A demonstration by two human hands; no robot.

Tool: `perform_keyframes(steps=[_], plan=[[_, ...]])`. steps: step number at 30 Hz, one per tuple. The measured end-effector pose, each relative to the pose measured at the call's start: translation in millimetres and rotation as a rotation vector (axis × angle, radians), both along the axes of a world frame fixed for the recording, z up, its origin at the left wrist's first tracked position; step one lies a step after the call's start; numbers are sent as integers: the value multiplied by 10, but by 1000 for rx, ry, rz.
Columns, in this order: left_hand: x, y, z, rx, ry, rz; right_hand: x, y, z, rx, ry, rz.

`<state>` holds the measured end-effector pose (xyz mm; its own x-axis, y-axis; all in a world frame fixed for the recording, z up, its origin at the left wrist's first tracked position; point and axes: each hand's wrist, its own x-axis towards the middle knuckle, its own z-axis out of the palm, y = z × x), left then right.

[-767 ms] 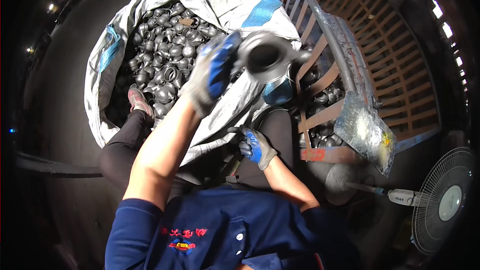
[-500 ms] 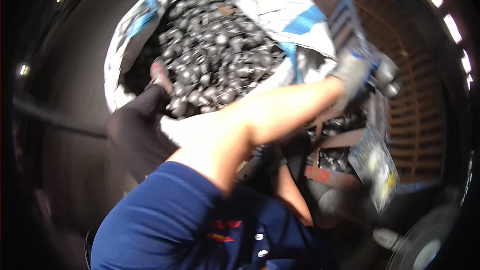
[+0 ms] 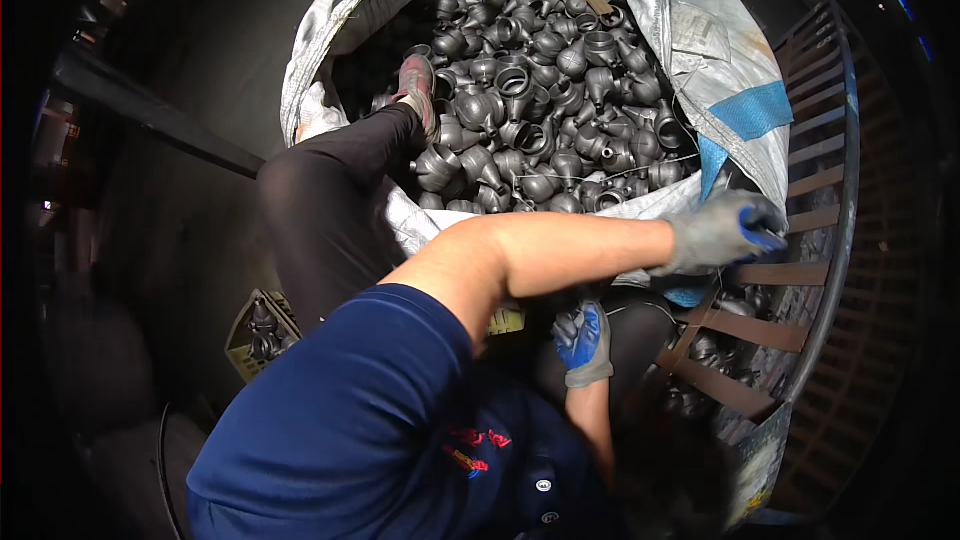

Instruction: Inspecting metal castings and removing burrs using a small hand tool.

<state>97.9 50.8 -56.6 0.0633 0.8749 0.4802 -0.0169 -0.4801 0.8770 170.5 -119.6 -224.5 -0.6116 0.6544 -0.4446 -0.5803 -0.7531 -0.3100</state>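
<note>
Many dark grey, bulb-shaped hollow parts with short necks [image 3: 570,60] fill a large white bulk bag [image 3: 745,60] with blue straps. My left arm reaches across to the right, past the bag's near rim. At its end, my left hand [image 3: 722,230], in a grey glove with a blue palm, is loosely curled beside the slatted metal crate [image 3: 820,210]; no part shows in it. Lower down, my right hand [image 3: 584,340], in a matching glove, is closed near my knee. Whatever its fingers hold, if anything, I cannot make out.
My left leg rests over the bag's edge, its shoe [image 3: 417,90] among the parts. More grey parts [image 3: 705,350] lie behind the crate's brown slats. A small yellow crate [image 3: 245,340] with similar parts stands at lower left. A dark bar [image 3: 150,110] runs left of the bag.
The view has swung, so the bag appears farther right and higher. Blurred grey parts beside my left hand no longer show there. My right hand has come into clear view.
</note>
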Motion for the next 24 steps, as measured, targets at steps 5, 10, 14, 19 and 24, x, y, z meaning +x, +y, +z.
perform_keyframes(steps=[5,10,14,19,24], plan=[[-1656,101,-1085,-538,527,376,-185,135,421,-41,-353,128],[-2794,222,-1719,-741,1498,179,-244,189,384,-52,-362,189],[-3244,184,-2247,-643,1953,-61,-172,-14,35,-67,-728,121],[-3327,165,-2265,-562,2069,-101,-392,238,435,-89,-481,301],[-3428,234,-1939,-519,1946,-19,-477,252,560,-63,-526,234]])
